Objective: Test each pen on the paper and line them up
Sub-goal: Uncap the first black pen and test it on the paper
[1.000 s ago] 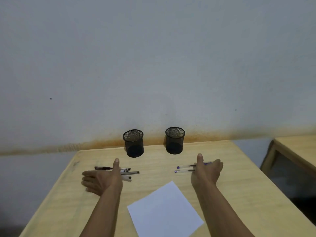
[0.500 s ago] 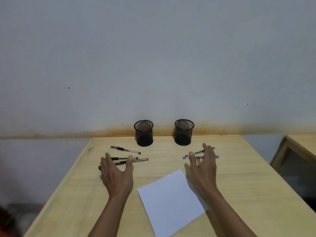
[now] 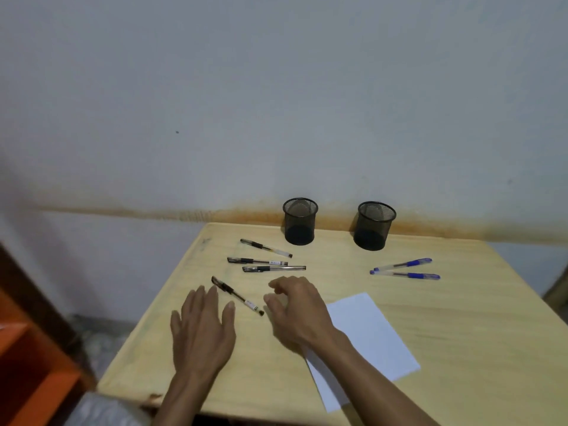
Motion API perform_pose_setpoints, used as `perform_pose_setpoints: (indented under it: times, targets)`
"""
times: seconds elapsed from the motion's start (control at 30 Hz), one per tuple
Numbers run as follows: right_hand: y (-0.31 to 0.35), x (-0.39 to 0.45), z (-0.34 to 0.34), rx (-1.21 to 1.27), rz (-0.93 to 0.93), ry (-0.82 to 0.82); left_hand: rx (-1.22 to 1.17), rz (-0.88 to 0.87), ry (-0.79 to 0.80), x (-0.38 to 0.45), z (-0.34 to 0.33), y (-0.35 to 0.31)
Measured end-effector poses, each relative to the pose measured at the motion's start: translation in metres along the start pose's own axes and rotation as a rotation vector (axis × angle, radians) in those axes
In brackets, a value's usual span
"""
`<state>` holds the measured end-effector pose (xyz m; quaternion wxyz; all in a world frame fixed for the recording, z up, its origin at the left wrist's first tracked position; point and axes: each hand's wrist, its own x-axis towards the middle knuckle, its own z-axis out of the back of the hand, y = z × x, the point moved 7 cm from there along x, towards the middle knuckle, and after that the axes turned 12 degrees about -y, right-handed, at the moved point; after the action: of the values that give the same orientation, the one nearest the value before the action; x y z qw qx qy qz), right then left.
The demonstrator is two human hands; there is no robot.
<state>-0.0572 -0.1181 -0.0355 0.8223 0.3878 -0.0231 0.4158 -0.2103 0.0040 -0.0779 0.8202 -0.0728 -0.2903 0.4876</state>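
Observation:
Several black pens lie on the wooden table (image 3: 461, 327): the nearest black pen (image 3: 237, 296) slants between my hands, and three more black pens (image 3: 266, 261) lie behind it. Two blue pens (image 3: 405, 270) lie at the right. A white sheet of paper (image 3: 368, 336) lies near the table's front, partly under my right forearm. My left hand (image 3: 203, 330) hovers flat with straight fingers just left of the nearest black pen. My right hand (image 3: 296, 309) hovers just right of that pen with loosely curled fingers, holding nothing.
Two black mesh pen cups, one (image 3: 300, 221) left and one (image 3: 374, 226) right, stand at the table's back edge against the wall. An orange shelf (image 3: 27, 358) stands to the left of the table.
My view swung left and down. My right hand moved from near the blue pens over to the black pens on the left. My left hand stays beside the nearest black pen.

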Motion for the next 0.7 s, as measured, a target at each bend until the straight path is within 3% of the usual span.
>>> perform_pose_setpoints:
  times: [0.13, 0.33, 0.57, 0.7]
  targets:
    - [0.016, 0.001, -0.03, -0.13, 0.045, 0.104, 0.064, -0.02, 0.057, -0.001, -0.005, 0.0]
    - [0.022, -0.005, -0.045, -0.294, 0.109, 0.068, 0.086, -0.028, 0.066, -0.004, -0.003, 0.001]
    - [0.027, -0.003, -0.031, -0.246, 0.053, -0.054, 0.062, -0.026, 0.083, -0.005, -0.002, 0.003]
    - [0.015, -0.004, 0.008, 0.03, -0.114, -0.169, 0.018, 0.01, 0.064, -0.006, 0.0, 0.004]
